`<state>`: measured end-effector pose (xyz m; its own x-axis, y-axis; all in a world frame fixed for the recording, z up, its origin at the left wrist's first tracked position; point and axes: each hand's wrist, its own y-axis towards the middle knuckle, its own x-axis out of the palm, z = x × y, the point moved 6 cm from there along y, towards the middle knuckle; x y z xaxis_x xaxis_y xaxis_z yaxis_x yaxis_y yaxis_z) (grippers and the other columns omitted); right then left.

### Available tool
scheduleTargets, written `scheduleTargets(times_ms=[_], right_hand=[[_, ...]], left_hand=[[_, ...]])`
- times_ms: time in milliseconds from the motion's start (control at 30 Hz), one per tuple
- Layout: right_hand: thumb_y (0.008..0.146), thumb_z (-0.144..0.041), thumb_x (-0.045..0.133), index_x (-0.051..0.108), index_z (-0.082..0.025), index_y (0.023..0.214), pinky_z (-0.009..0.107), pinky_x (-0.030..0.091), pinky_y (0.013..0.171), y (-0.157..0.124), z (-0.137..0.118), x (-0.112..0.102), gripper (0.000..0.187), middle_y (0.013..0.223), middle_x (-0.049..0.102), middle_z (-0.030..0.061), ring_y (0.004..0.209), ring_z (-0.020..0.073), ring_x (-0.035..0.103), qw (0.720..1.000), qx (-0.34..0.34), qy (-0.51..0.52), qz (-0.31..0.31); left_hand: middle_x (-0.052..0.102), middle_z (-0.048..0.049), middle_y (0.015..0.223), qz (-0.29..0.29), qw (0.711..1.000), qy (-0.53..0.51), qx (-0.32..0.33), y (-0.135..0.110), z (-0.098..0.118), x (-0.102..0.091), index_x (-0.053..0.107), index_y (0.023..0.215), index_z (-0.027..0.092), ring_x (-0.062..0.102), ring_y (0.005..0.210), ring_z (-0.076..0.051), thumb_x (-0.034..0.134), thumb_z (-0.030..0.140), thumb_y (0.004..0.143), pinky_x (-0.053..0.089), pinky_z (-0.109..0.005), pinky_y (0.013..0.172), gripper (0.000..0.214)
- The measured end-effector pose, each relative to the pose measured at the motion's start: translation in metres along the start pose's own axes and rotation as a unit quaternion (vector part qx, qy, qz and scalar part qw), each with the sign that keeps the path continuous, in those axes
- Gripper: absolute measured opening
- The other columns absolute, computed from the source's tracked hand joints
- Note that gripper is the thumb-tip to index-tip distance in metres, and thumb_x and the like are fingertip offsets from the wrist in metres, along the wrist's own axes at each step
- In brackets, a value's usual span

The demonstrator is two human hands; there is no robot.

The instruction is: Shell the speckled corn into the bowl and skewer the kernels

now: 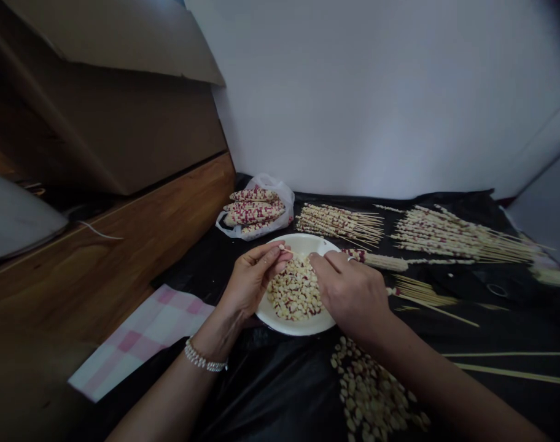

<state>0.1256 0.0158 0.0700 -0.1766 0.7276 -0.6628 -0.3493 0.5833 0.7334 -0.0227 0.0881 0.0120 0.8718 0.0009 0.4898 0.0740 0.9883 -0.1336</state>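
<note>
Loose kernels (372, 393), plate (289, 322) of kernels

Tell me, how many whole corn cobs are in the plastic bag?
3 show, stacked in the plastic bag behind the plate: top cob, middle cob, bottom cob. More may be hidden underneath.

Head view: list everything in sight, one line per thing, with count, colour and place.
Round white plate: one, centre, holding pale kernels.
Pale loose kernels: a heap on the plate; another pile on the black plastic sheet near the right forearm.
Red-and-white corn cobs in clear bag: several, behind the plate.
Threaded wooden skewers: two bundles, back right.
Bare wooden skewers: several, right.
Pink checked cloth: one, left.
Left hand: pinching a kernel.
Right hand: over the plate.
</note>
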Motion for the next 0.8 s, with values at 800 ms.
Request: scheduleTargets(times_ms=[800], right_hand=[[0.085,-0.011,0.050,0.069,-0.013,0.097,0.030,0.027,0.055,-0.0007,-0.0075,-0.0047,0.022,0.070,0.059,0.0022,0.056,0.0153,0.044,1.000,-0.021,-0.007,0.018]], left_hand=[[0.073,-0.0049,0.068,-0.044,0.998,-0.014,-0.048,0.0052,-0.0061,-0.0044,0.073,0.077,0.011,0.065,0.059,-0.007,0.083,0.010,0.061,0.053,-0.011,0.059,0.019]])
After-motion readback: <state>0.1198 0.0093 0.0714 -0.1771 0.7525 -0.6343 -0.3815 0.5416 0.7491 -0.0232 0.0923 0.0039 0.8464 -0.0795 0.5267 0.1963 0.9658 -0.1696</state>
